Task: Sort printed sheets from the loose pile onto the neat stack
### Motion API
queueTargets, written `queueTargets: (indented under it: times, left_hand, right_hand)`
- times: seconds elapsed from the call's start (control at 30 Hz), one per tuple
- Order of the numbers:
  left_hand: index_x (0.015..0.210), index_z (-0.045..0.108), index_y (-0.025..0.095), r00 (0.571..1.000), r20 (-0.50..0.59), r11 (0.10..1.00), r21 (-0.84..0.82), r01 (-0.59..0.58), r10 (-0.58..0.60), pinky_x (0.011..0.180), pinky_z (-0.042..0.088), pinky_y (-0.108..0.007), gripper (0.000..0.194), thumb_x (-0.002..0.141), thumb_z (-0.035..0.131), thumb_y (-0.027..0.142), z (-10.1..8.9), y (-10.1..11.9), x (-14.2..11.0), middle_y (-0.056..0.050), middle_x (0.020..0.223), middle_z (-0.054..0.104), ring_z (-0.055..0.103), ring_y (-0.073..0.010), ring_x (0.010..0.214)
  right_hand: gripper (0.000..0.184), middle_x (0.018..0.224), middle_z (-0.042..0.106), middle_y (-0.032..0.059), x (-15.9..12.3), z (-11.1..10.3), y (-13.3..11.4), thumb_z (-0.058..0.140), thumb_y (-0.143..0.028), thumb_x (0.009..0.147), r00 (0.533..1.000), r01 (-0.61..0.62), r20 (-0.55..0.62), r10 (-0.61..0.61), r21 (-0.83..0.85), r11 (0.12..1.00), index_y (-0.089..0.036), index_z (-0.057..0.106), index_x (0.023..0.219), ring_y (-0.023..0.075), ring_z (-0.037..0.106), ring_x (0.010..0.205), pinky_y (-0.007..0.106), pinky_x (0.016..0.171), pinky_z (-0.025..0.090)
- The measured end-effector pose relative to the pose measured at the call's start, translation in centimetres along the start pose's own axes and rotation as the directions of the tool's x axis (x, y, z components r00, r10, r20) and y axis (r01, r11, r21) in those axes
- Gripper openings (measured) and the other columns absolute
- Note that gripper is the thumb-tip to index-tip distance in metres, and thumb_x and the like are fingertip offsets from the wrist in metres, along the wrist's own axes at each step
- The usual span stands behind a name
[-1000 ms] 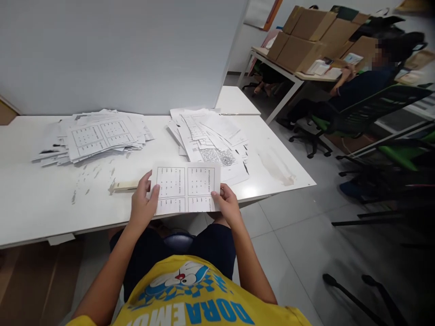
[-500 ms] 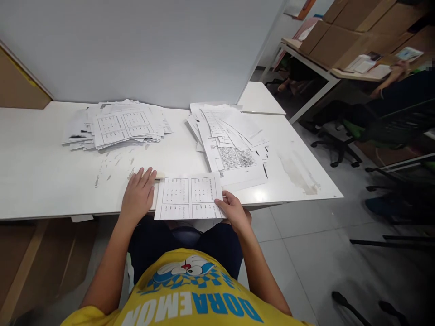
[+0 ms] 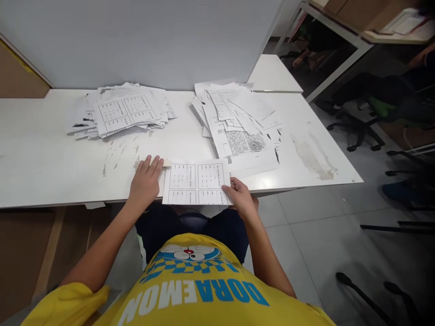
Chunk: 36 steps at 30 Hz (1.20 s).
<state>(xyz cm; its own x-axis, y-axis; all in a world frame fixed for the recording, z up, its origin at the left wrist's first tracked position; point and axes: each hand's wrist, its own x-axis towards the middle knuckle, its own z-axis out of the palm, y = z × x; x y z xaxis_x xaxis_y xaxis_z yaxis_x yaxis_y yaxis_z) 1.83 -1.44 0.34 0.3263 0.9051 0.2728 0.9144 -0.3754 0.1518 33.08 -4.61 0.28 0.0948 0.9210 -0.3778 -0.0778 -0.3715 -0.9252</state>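
Note:
My left hand [image 3: 145,181] lies palm down over a narrow cream stapler [image 3: 166,164] at the table's front edge. Its fingers are pressed together on top and hide most of the stapler; only the end pointing right shows. A printed sheet of paper [image 3: 197,183], with boxed forms on it, has its upper left corner by that end. My right hand [image 3: 240,195] pinches the sheet's right edge, thumb on top and fingers beneath. Whether more than one sheet is held cannot be made out. The sheet overhangs the table edge slightly.
A stack of printed papers [image 3: 129,111] lies at the back left of the white table [image 3: 44,149]. A looser paper pile [image 3: 243,131] lies to the right. A grey partition [image 3: 146,40] stands behind. Office chairs [image 3: 360,129] and another person's arm [image 3: 421,59] are at the right.
The view has shifted, so the table sits higher in the picture. My left fingers have drawn closer together on the stapler. My right hand still pinches the sheet.

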Motion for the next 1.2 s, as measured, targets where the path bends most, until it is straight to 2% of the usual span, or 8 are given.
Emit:
queueTargets:
  times: [0.2,0.37,0.5,0.7,0.87,1.0,1.13,1.2]
  left_hand:
    - [0.150,0.040,0.013,0.991,-0.134,0.999,0.050,-0.019,0.026,0.121,0.026,-0.055,0.061,0.090,0.037,0.013,0.3,-0.2,-0.4,-0.013,0.155,0.044,0.028,-0.0327,0.150]
    - [0.150,0.041,0.016,0.977,-0.210,0.997,0.069,-0.024,0.038,0.120,0.029,-0.054,0.058,0.092,0.040,0.016,1.2,-0.6,-0.8,-0.013,0.152,0.048,0.033,-0.0322,0.148]
    - [0.155,0.031,0.018,0.988,-0.152,0.999,0.050,-0.018,0.025,0.121,0.027,-0.053,0.060,0.096,0.040,0.023,1.2,-0.7,-0.9,-0.011,0.157,0.041,0.027,-0.0302,0.150]
    - [0.160,0.009,0.024,0.999,-0.050,0.999,0.053,-0.008,0.011,0.122,0.021,-0.052,0.071,0.099,0.041,0.041,0.9,-0.9,-1.3,-0.008,0.163,0.029,0.019,-0.0291,0.153]
    - [0.160,0.003,0.028,0.997,-0.071,0.992,0.127,-0.029,0.038,0.122,0.019,-0.051,0.071,0.100,0.039,0.042,0.9,-1.5,-1.4,-0.006,0.163,0.031,0.020,-0.0270,0.153]
    - [0.160,0.007,0.026,0.989,-0.129,0.980,0.194,-0.050,0.076,0.123,0.016,-0.049,0.071,0.099,0.041,0.042,1.2,-2.2,-1.1,-0.007,0.161,0.035,0.021,-0.0260,0.152]
    - [0.160,0.010,0.022,0.973,-0.188,0.966,0.245,-0.084,0.132,0.124,0.012,-0.049,0.072,0.098,0.041,0.042,1.9,-2.8,-0.6,-0.009,0.159,0.038,0.019,-0.0262,0.153]
    - [0.160,0.010,0.020,0.969,-0.200,0.959,0.268,-0.091,0.148,0.124,0.011,-0.049,0.072,0.098,0.039,0.042,2.3,-3.0,-0.1,-0.010,0.159,0.038,0.017,-0.0261,0.153]
  right_hand:
    - [0.031,0.076,0.072,0.0031,0.1,-2.9,-1.3,0.074,-0.042,0.070,0.990,0.138,-0.025,-0.140,-0.069,0.988,-0.022,0.067,0.092,0.0221,0.066,0.070,0.031,0.060,0.050]
    - [0.033,0.085,0.072,0.0048,4.9,-3.9,-6.0,0.072,-0.042,0.076,0.918,0.375,-0.133,-0.373,-0.009,0.927,-0.023,0.066,0.101,0.0228,0.067,0.079,0.032,0.067,0.053]
    - [0.027,0.083,0.071,0.0033,10.7,4.0,-10.7,0.070,-0.035,0.071,0.913,0.396,0.096,-0.397,0.026,0.918,-0.022,0.065,0.094,0.0202,0.067,0.074,0.031,0.068,0.053]
    - [0.016,0.090,0.069,0.0063,17.6,20.2,-14.1,0.050,-0.024,0.080,0.880,0.460,0.305,-0.363,-0.364,0.810,-0.017,0.060,0.091,0.0183,0.066,0.075,0.028,0.064,0.050]
    - [0.036,0.125,0.063,0.0211,20.0,25.7,-14.1,0.056,-0.023,0.081,0.860,0.510,0.291,-0.418,-0.489,0.708,-0.010,0.059,0.115,0.0330,0.059,0.116,0.043,0.095,0.047]
    - [0.052,0.154,0.042,0.0186,21.3,22.2,-13.9,0.064,-0.024,0.081,0.808,0.576,0.286,-0.515,-0.565,0.590,-0.015,0.054,0.131,0.0343,0.036,0.143,0.048,0.115,0.031]
    - [0.050,0.160,0.034,0.0167,23.0,12.4,-14.6,0.060,-0.025,0.088,0.667,0.626,0.364,-0.650,-0.747,0.225,-0.014,0.053,0.136,0.0309,0.028,0.149,0.047,0.121,0.019]
    - [0.052,0.160,0.035,0.0175,23.8,6.5,-14.8,0.056,-0.030,0.092,0.702,0.510,0.290,-0.651,-0.842,0.175,-0.013,0.049,0.140,0.0312,0.028,0.149,0.049,0.122,0.015]
